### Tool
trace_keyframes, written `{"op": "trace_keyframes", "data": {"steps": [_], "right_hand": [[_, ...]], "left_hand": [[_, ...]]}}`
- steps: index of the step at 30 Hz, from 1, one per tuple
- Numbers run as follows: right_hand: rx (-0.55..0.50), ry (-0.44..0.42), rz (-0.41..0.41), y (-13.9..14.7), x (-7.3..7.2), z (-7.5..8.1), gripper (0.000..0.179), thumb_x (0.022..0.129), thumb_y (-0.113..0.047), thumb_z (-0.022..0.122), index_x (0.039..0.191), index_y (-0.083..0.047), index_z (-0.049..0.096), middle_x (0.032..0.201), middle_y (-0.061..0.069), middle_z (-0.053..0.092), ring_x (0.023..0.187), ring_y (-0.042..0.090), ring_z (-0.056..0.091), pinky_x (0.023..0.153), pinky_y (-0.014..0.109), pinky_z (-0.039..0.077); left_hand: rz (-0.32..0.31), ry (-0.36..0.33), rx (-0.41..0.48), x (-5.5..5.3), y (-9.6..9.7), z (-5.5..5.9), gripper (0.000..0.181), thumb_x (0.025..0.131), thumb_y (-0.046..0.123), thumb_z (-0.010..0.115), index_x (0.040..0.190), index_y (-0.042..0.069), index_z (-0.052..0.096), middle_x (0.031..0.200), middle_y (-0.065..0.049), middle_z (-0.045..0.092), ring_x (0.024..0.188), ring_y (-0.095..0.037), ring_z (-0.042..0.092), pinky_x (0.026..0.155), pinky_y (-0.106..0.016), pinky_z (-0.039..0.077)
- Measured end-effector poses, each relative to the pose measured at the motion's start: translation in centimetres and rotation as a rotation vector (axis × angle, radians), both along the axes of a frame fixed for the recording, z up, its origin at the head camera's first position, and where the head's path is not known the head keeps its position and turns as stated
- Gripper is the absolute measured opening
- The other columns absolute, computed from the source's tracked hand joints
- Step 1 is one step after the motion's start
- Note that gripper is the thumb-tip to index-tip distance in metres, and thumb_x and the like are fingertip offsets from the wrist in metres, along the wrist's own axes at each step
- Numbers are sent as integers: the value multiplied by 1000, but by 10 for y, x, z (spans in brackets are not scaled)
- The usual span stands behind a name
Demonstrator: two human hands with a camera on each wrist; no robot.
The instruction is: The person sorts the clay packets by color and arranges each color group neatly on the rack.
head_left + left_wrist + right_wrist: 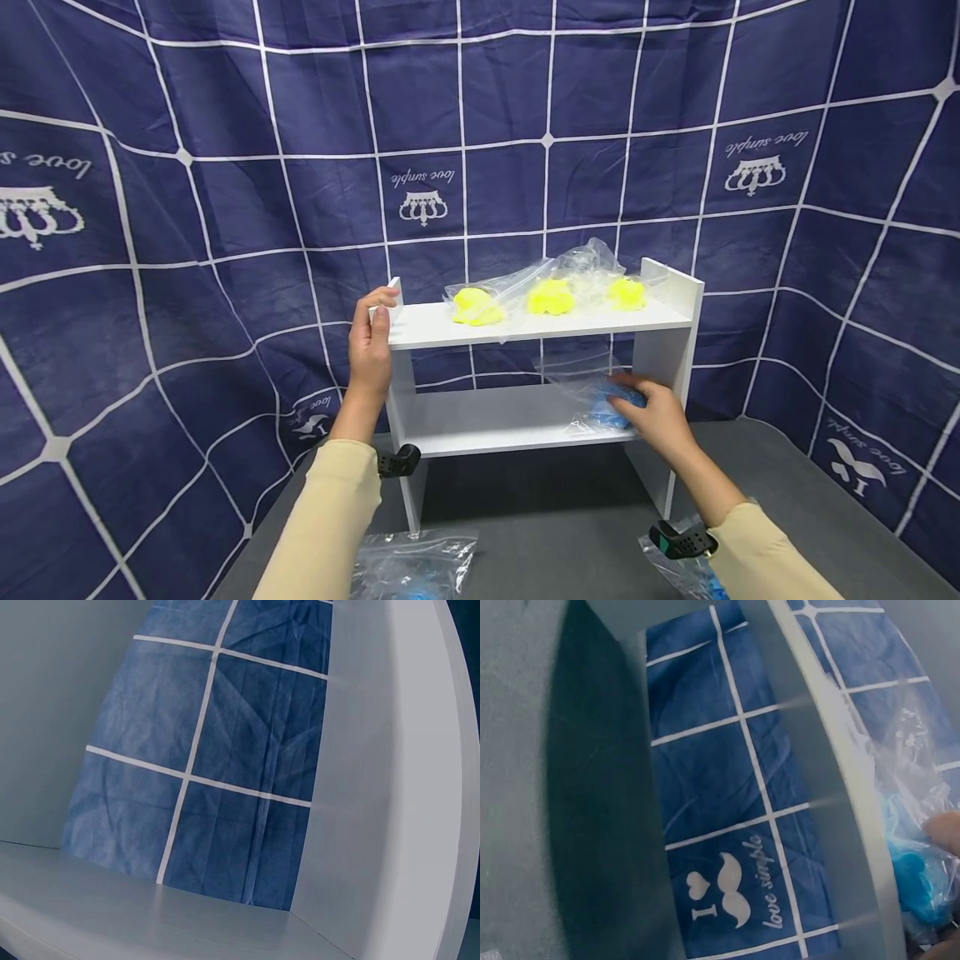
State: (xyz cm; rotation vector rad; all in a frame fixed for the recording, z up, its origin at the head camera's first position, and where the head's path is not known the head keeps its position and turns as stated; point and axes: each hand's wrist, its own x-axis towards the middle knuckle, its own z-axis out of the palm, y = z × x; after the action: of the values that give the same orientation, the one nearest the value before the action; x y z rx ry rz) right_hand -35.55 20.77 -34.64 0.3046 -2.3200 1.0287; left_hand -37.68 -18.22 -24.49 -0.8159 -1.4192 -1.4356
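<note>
A white two-tier shelf (480, 417) stands on the grey table. My left hand (371, 342) grips the upper part of its left side panel, thumb toward the front. At the right end of the lower tier, my right hand (656, 415) pinches a clear plastic bag (577, 375) with a blue lump (618, 406) inside. The bag's loose top stands up toward the back. In the right wrist view, the fingertips (945, 829) are against the blue lump (915, 881) through the plastic. The left wrist view shows only the shelf's white boards (352, 787).
Clear bags with yellow lumps (551, 297) lie along the shelf's upper tier. On the table in front, another bag (412, 562) with something blue lies at left, and one more (693, 575) lies under the right forearm. A blue checked cloth (510, 100) hangs behind and at the sides.
</note>
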Motion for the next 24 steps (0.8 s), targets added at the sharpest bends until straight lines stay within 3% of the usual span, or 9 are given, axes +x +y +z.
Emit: {"op": "trace_keyframes", "data": {"steps": [3,12,20,24], "right_hand": [[16,-22,-5,1,-1,-2,36,87,-22,69,120,-10,66,126,19,63,120,39,55,97,53,42],[17,-25,26,0,2,-3,44,93,-32,62,130,-10,58,134,19,57,127,40,50,102,56,39],[83,135,39,-4,7,-12,38,91,-23,65,125,-6,61,132,19,59,122,41,52,101,54,38],[119,211,8,-5,10,-16,35,88,-18,67,121,-6,63,130,19,60,119,41,53,98,55,39]], "left_hand": [[4,-6,3,1,1,0,22,100,6,37,101,-13,47,120,-28,54,124,-25,49,108,-28,31],[5,3,-3,1,1,0,25,101,12,39,100,-11,48,120,-26,54,122,-21,50,108,-30,32],[7,1,-2,1,0,-2,24,101,10,38,100,-12,46,120,-25,54,122,-20,50,107,-29,32],[7,9,-4,2,0,-1,24,101,9,38,100,-12,47,120,-22,55,122,-21,50,108,-29,32]]}}
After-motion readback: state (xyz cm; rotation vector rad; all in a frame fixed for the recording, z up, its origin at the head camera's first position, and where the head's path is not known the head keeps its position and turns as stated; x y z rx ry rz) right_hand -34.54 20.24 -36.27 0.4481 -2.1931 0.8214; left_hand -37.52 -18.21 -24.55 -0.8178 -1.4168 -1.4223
